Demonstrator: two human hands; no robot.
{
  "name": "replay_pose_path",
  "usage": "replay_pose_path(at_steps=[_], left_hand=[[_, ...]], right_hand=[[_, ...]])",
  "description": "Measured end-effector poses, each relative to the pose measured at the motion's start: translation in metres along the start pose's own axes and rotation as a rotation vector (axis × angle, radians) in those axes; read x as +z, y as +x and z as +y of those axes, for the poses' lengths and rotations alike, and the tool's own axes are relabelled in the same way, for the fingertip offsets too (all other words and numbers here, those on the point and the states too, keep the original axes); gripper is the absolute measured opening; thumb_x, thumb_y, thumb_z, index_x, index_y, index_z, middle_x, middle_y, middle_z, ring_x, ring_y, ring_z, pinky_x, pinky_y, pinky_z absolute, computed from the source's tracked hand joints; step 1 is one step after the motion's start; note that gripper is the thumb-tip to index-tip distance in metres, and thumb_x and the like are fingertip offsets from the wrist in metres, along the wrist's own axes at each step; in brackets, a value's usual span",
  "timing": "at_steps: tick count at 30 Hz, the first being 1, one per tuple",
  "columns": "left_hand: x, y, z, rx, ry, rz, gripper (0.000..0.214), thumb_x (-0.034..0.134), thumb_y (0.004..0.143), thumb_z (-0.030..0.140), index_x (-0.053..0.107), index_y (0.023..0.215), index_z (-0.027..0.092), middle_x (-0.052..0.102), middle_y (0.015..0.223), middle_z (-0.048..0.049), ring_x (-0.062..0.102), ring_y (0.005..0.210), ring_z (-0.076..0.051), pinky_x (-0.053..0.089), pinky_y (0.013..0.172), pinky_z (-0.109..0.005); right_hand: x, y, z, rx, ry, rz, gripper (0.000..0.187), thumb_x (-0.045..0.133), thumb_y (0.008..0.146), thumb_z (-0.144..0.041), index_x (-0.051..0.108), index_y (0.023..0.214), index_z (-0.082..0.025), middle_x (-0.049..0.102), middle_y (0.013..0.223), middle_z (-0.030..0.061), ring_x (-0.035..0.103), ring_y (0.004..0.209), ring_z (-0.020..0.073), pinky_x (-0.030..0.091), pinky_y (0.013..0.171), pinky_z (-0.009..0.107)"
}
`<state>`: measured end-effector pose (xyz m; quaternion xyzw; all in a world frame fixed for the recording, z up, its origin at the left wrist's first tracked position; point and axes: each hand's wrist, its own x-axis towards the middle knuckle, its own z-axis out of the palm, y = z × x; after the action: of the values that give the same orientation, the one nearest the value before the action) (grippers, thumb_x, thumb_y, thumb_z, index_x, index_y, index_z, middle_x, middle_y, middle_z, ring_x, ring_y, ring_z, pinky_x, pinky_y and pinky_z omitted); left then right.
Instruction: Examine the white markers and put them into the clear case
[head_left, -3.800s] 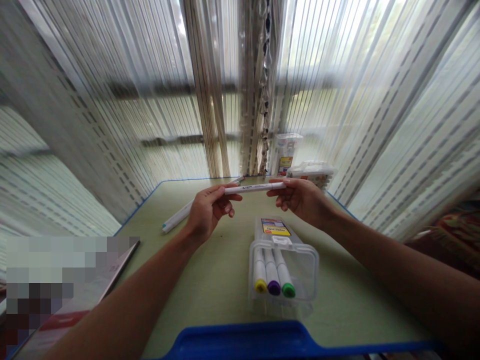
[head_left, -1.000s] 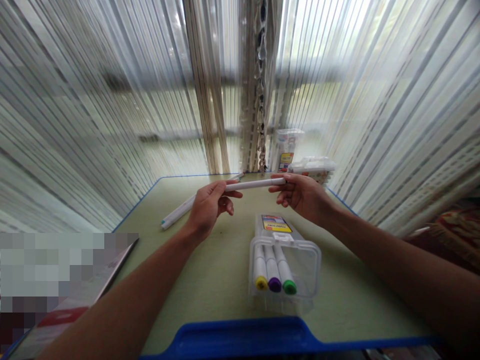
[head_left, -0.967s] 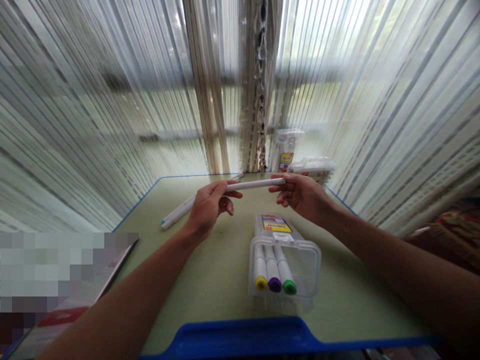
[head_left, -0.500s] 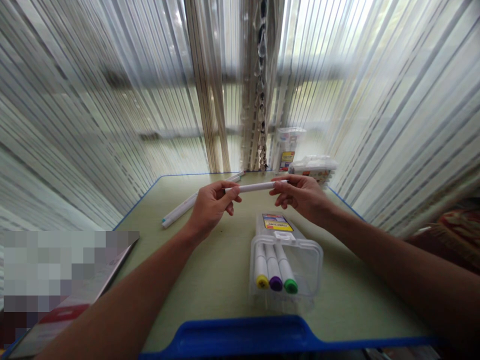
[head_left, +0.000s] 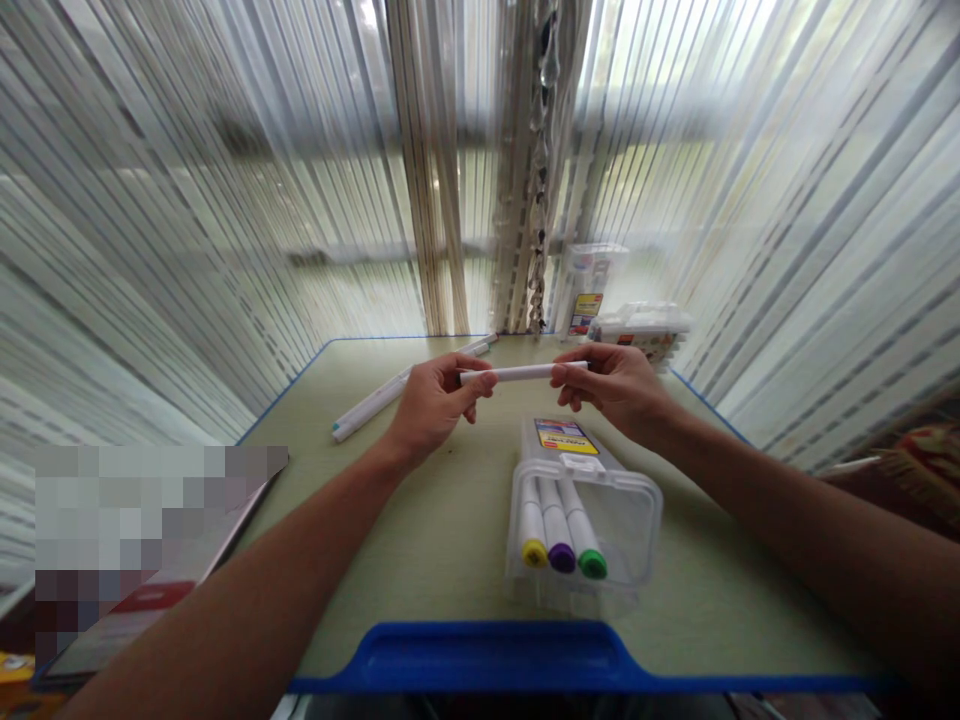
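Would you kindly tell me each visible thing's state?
White cylindrical marker: held roughly level
Left hand: gripping it
Right hand: gripping it
Near clear plastic box: lying, apparently open
White markers with yellow, purple, green ends: inside it
White teal-ended marker: lying flat
Far clear plastic box: upright

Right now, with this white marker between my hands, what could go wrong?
The white marker spans your left hand and right hand above the table, so a loose pinch might drop it. The clear case lies with its near end seemingly open, so a knock might slide out the three markers inside. The loose markers by your left hand might roll if brushed.
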<state>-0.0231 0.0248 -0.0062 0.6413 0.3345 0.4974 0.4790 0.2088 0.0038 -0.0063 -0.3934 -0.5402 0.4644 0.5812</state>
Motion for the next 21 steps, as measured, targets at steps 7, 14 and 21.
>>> replay_pose_path(at_steps=[7,14,21], left_hand=[[0.0005,-0.0008,0.0024,-0.038,-0.079,0.018,0.030,0.080,0.078,0.032,0.072,0.096,0.010,0.071,0.073,-0.0035,0.054,0.044,-0.006,0.047,0.044,-0.021],[-0.0005,0.0011,0.0010,-0.090,-0.213,0.019,0.027,0.077,0.080,0.028,0.072,0.099,0.009,0.072,0.076,-0.0044,0.053,0.045,-0.006,0.049,0.046,-0.022],[0.0008,0.0004,0.0071,-0.147,-0.317,0.033,0.023,0.069,0.086,0.023,0.073,0.102,0.007,0.073,0.076,-0.0070,0.052,0.045,-0.006,0.048,0.048,-0.023]], right_hand=[[-0.0022,0.0012,-0.0021,0.063,0.090,-0.001,0.031,0.093,0.063,-0.034,0.076,0.081,-0.015,0.075,0.070,0.0063,0.066,0.049,0.0125,0.048,0.042,0.021],[-0.0023,0.0017,-0.0035,0.112,0.154,0.009,0.034,0.094,0.061,-0.034,0.075,0.083,-0.015,0.076,0.071,0.0060,0.066,0.048,0.0119,0.047,0.041,0.018],[-0.0008,0.0019,-0.0087,0.149,0.204,0.007,0.031,0.092,0.064,-0.031,0.075,0.083,-0.014,0.077,0.073,0.0083,0.067,0.049,0.0125,0.048,0.041,0.018]])
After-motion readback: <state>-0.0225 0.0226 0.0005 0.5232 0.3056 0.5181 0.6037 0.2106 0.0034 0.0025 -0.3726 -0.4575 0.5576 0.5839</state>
